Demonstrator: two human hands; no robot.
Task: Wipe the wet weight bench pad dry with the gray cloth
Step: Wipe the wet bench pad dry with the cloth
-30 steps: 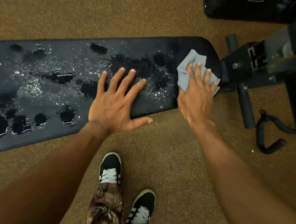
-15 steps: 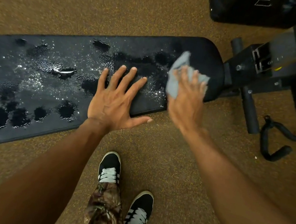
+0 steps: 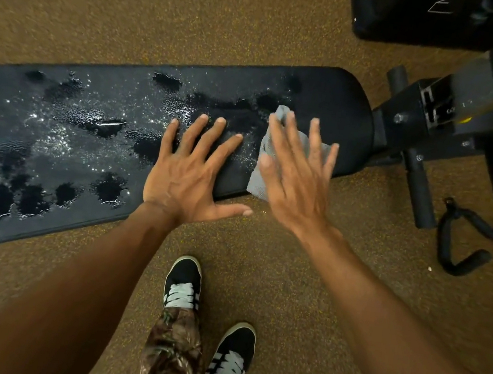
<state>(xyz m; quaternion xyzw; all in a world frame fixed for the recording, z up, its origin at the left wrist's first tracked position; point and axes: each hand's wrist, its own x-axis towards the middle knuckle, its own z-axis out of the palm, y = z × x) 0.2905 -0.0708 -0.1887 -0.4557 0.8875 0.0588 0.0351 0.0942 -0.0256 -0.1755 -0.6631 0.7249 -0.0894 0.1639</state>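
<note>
Right hand on cloth (wet pad)

"Where did I have room along the pad?"

"Leftward, most of its wet length lay bare, nothing on it but puddles. But my left hand lay flat across the near half, fingers spread, just beside the cloth under my right hand. It blocked any sweep that way."

"And rightward?"

"A short dry end of pad, then the black frame, its roller bar jutting toward me, and a looped strap on the floor. My shoes stood near the pad's front edge."
</note>
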